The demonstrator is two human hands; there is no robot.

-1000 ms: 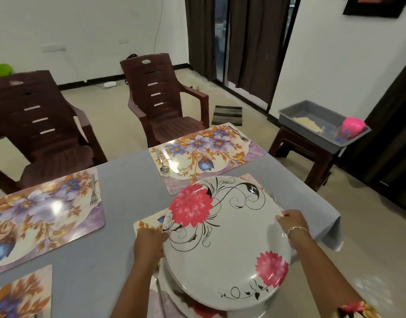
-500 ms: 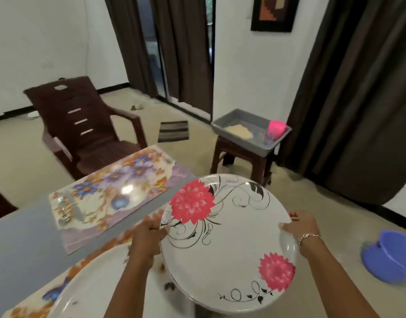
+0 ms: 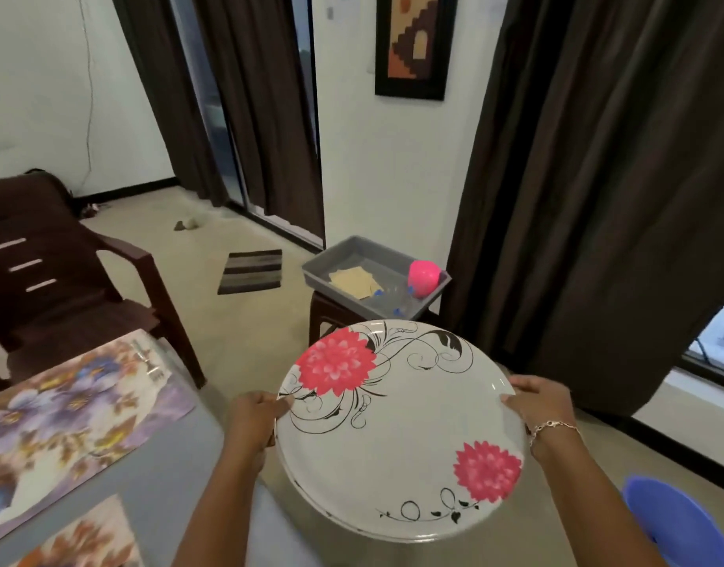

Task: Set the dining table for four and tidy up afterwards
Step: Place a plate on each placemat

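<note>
Out past the corner of the counter [image 3: 160, 480], over bare floor, the plates [image 3: 397, 427] hang between the left grip [image 3: 254, 419] and the right grip [image 3: 540, 403], each clamped only on the rim, so a tilt or loosened thumb could send them sliding off to smash.

Pretty clearly someone's home, the dining corner of it. Left of the gripped plate [image 3: 397, 435] there's a table [image 3: 168, 476] with floral placemats [image 3: 65, 423], and a brown plastic chair [image 3: 57, 304] beyond that. Straight past the grip, a tray [image 3: 344, 294] sits on a stool [image 3: 321, 321], with a striped rug [image 3: 252, 272] on the floor further left. Long dark curtains [image 3: 589, 198] hang behind, a framed picture [image 3: 413, 47] is on the wall high above, and there's a blue basin [image 3: 679, 525] on the floor, lower right.
</note>
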